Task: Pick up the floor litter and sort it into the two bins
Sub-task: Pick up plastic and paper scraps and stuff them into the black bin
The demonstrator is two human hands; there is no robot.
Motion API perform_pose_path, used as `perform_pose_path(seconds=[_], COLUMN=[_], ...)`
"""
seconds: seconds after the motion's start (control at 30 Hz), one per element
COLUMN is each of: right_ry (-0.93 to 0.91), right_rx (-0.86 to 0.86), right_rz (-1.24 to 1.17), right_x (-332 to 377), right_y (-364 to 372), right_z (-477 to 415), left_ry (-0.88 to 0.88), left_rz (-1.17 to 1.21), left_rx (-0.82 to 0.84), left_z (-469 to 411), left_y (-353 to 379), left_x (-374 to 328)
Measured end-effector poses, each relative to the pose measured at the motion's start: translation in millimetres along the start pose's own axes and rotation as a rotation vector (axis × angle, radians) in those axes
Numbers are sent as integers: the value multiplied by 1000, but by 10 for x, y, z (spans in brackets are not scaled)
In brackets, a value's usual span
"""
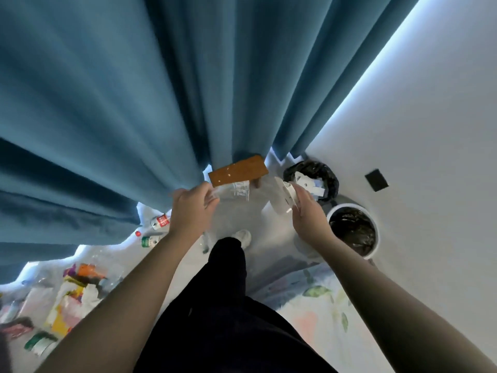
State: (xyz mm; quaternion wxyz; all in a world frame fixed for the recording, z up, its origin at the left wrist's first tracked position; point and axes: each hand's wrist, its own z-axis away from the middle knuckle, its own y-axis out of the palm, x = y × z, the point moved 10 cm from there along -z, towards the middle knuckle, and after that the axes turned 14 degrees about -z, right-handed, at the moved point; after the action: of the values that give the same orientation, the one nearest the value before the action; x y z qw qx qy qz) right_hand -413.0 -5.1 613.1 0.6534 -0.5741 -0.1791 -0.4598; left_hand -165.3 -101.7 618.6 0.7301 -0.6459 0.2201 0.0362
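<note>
A dark trouser leg (228,278) fills the near middle. Near left, a heap of coloured wrappers and paper (72,294) lies on the floor, so I judge much is left. Farther, the left hand (191,211) pinches a clear plastic wrapper (234,191) and the right hand (306,214) grips a white folded card (283,197) beside the white round bin (347,207); the black-lined bin (333,181) beyond already holds white scraps

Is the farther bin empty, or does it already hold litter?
Holds litter: white paper scraps lie inside the farther bin, below its rim.
</note>
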Motion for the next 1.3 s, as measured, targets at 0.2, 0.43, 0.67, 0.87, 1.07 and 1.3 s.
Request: perform_pose_path(seconds=[0.2, 0.43, 0.67, 0.87, 1.07, 1.3], right_ry=[140, 331, 489, 540, 514, 531], right_rx=[-95, -221, -353, -289, -208, -163], right_rz=[-1, -11, 37, 268, 463, 532], right_x=[-646, -1628, -3247, -4510, -5432, -5906], right_y=[-553, -1070, -1072, -514, -62, 252], right_z=[-509, -1256, -2000, -2634, -3183, -3387], left_ry=[169, 441, 349, 160, 144, 682], left_rz=[-63, -275, -273, -174, -203, -642], left_rx=[141, 393, 597, 639, 711, 515], left_z=[-796, -1688, -2484, -2859, -2973, -3010], left_y=[499, 1484, 3397, 5162, 6547, 7158], left_x=[-919, -1931, -2412, -2285, -2249, -2546])
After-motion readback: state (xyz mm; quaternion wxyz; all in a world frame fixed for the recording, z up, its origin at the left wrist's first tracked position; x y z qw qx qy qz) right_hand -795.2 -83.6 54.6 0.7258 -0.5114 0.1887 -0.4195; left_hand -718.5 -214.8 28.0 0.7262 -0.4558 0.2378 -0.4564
